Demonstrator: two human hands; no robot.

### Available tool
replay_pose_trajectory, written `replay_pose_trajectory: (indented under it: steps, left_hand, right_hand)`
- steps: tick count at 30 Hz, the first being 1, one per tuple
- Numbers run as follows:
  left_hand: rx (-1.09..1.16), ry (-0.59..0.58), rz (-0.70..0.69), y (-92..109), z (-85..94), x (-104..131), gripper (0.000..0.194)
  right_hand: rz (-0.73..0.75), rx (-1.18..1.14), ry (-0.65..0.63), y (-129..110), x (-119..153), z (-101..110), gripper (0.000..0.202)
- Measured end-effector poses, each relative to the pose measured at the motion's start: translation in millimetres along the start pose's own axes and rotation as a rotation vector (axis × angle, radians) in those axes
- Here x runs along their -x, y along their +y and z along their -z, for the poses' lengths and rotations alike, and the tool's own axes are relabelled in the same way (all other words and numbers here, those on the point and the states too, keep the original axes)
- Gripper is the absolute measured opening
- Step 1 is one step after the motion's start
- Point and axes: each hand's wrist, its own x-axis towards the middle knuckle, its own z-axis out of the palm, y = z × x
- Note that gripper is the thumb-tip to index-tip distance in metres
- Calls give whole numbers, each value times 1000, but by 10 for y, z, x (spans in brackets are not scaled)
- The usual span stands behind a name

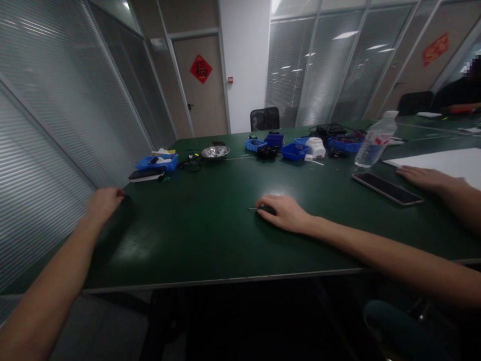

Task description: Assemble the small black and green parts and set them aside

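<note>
Resting on the green table (203, 225), my right hand (287, 211) is closed around a small screwdriver (267, 209). Its dark handle lies under my fingers and its thin metal shaft points left. Far to the left, near the table's left edge, my left hand (105, 201) is closed, with the fingertips pinched together. Something small and dark (128, 197) shows at those fingertips, too small to name. Behind the left hand lies a black notebook (147, 174).
A co-worker's hand (428, 179) lies at the right by a white sheet (443, 159), a phone (387, 188) and a water bottle (376, 141). Farther back stand a metal bowl (215, 153), a blue tray (171, 164), blue bins (295, 152) and black cables (192, 163).
</note>
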Motion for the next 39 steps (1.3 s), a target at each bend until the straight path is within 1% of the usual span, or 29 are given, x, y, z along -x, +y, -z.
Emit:
replay_pose_trajectory:
  steps: [8, 10, 13, 17, 19, 23, 25, 27, 28, 30, 31, 32, 34, 36, 38, 39]
  left_hand:
    - [111, -2, 67, -40, -17, -49, 36]
    - [136, -6, 104, -51, 2, -44, 36]
    - [195, -4, 154, -36, 67, 4, 30]
    - [283, 2, 200, 47, 171, 93, 17]
    - [338, -24, 263, 89, 207, 120, 14]
    - [356, -97, 373, 189, 254, 137, 20]
    - [395, -93, 335, 324, 281, 149, 24]
    - [489, -71, 193, 576, 317, 186, 35]
    - [550, -53, 80, 753, 338, 221, 42]
    - [654, -57, -152, 1198, 389, 344, 54]
    - [713, -81, -257, 1455, 418, 435, 57]
    - [766, -130, -353, 1725, 448, 545, 57]
    - [854, -256, -511, 2265, 506, 810, 52]
    - [904, -330, -713, 2745, 547, 1095, 40]
    - [968, -344, -916, 3111, 559, 1352, 29]
    - [974, -337, -984, 3242, 555, 1458, 25]
  right_hand:
    - [4, 9, 1, 30, 2, -20, 26]
    - [7, 9, 2, 33, 3, -21, 26]
    - [6, 16, -2, 26, 0, -15, 26]
    - [-2, 18, -6, 14, 0, -11, 25]
    - [2, 14, 1, 14, 3, -15, 25]
    - [14, 11, 15, 26, 7, -28, 24]
    - [18, 12, 19, 28, 5, -34, 24]
    - [22, 13, 26, 25, 3, -38, 23]
    - [25, 10, 31, 21, 2, -40, 23]
    - [38, -6, 46, 9, 3, -43, 23]
    - [47, -17, 60, 2, 6, -44, 23]
    - [60, -31, 75, -5, 12, -43, 23]
    - [88, -65, 114, -19, 30, -35, 23]
    - [127, -125, 167, -35, 56, -18, 21]
    - [177, -192, 212, -50, 84, 4, 18]
    - [201, -217, 220, -56, 96, 13, 17]
